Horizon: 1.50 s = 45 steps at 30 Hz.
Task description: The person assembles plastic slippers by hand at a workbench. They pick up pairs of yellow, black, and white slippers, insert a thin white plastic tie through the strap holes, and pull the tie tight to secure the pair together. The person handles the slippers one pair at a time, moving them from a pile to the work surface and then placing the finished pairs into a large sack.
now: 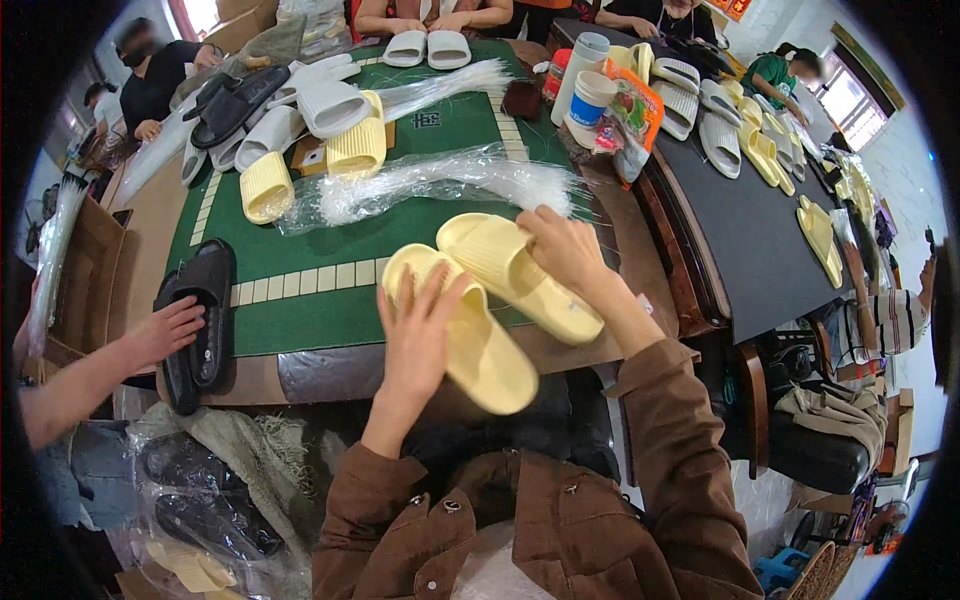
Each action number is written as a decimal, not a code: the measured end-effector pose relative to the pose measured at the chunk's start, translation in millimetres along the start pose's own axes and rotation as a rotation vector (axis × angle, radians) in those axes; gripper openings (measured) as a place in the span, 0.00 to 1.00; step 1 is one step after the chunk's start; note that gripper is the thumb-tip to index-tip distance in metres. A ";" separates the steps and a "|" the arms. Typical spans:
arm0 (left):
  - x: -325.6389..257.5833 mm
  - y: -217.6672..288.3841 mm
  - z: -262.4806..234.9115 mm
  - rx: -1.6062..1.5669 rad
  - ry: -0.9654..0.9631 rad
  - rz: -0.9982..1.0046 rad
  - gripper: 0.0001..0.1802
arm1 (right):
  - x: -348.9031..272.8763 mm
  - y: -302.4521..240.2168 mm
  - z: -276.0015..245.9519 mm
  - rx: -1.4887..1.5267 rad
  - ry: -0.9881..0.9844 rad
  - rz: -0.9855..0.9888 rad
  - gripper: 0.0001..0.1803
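Two pale yellow slide slippers lie side by side in front of me at the near edge of the green table mat. My left hand [418,335] grips the left yellow slipper [497,365], fingers laid across its ribbed strap; its sole reaches past the table edge. At the right yellow slipper [555,302], my right hand [565,248] is closed on the strap, with some fingertips hidden. Just beyond both slippers, a clear plastic bundle of thin white strands [440,185] stretches over the mat.
A co-worker's hand [165,330] rests on black slippers [212,310] at left. Grey slippers [335,105] and more yellow ones [268,190] are piled farther back. A white tub [590,105] and an orange bag [640,120] stand at the right corner, beside a dark table [700,215].
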<state>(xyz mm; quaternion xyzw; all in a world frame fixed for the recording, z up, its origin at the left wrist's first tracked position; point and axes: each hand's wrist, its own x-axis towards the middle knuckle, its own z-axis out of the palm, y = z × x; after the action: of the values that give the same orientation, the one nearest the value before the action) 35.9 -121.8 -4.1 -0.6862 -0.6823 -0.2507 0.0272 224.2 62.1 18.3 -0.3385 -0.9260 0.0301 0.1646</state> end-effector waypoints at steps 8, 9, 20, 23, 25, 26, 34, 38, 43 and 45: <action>4.3 -28.6 -3.7 -0.360 0.150 -0.120 0.28 | -39.2 -65.6 -18.3 0.196 0.101 0.115 0.20; 4.8 -26.8 -3.6 -0.397 0.143 -0.108 0.28 | -41.9 -68.2 -23.2 0.209 0.106 0.136 0.21; 11.6 -1.5 1.0 -0.095 0.159 0.019 0.24 | -80.3 -30.6 -11.9 0.881 0.124 0.315 0.17; 11.6 8.4 1.8 -0.041 0.130 -0.011 0.29 | -67.6 -37.2 -37.7 0.977 0.114 0.317 0.13; 12.3 10.2 5.8 0.005 0.134 0.000 0.36 | -56.4 -66.5 -60.0 0.893 0.078 0.277 0.14; 11.5 9.5 7.5 -0.002 0.158 0.005 0.37 | -51.2 -88.3 -66.0 0.930 0.131 0.178 0.14; -6.2 50.6 -80.0 -1.321 -0.104 -0.204 0.31 | -46.0 -160.6 -71.5 1.268 -0.044 -0.596 0.27; -45.7 20.8 -40.8 -1.301 -0.154 -0.239 0.16 | -49.3 -143.4 -96.5 1.411 -0.201 -0.345 0.23; -45.8 27.8 -59.4 -1.003 -0.073 -0.066 0.08 | -81.9 -103.2 -135.9 1.461 -0.193 -0.010 0.24; -44.8 26.6 -59.5 -0.800 0.034 0.072 0.09 | -96.7 -88.9 -134.9 1.507 0.112 0.144 0.25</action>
<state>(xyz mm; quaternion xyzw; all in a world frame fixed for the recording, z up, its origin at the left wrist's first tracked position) 45.5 -187.4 38.9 -0.6618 -0.5059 -0.5067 -0.2222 282.6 -75.4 133.1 -0.1950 -0.6210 0.6479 0.3957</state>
